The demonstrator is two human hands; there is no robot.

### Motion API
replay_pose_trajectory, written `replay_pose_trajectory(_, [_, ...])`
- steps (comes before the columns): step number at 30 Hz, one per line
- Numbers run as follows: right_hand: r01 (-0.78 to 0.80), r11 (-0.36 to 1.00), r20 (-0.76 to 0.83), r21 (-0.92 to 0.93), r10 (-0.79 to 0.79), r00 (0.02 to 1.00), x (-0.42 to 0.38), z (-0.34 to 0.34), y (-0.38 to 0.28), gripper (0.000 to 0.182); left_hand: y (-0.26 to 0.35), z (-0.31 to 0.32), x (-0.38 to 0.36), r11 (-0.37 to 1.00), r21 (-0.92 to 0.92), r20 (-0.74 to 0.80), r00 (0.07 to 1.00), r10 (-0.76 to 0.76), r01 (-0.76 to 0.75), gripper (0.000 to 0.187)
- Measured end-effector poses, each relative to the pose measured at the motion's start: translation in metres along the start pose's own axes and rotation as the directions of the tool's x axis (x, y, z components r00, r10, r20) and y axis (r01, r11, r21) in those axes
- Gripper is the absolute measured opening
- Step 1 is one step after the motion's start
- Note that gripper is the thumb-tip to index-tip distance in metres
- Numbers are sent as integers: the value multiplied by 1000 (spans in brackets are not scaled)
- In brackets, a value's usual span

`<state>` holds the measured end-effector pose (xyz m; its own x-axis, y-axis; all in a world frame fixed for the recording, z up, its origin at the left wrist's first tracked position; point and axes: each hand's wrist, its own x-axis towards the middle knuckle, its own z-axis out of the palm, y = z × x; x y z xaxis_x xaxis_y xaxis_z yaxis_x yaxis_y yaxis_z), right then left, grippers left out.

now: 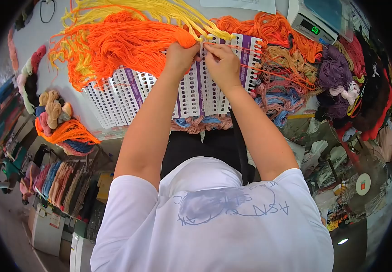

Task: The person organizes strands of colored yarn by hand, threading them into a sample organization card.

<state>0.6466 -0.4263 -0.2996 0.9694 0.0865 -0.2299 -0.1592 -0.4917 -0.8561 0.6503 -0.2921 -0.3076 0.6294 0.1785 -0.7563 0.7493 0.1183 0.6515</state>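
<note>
My left hand (180, 60) is closed around the gathered end of a thick bundle of orange yarn (123, 47), over the cards. Close beside it, my right hand (223, 65) has thumb and fingers pinched together near the top edge of a card; what lies in the pinch is too small to make out. Under both hands spread white cards (189, 94) with rows of punched holes and purple printed strips. Loose yellow yarn (168, 10) runs behind the orange bundle, its ends reaching close to my fingertips.
A digital scale (311, 25) stands at the back right. Mixed yarn hanks (279, 97) and purple yarn (336, 68) crowd the table's right side. More small hanks (53, 106) hang at the left edge. A fan (363, 185) stands at the lower right.
</note>
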Motion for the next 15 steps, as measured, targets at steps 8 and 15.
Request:
replay_pose_trajectory(8, [225,829,143,-512,-176,974,22,-36,8,16,22,-54,-35,719,-677,-117,988,102,-154,16])
replay_pose_trajectory(15, [470,755,147,-458,-457,877,20,-36,-5,10,47,-40,-48,914,-401,282,942,182,-57,5])
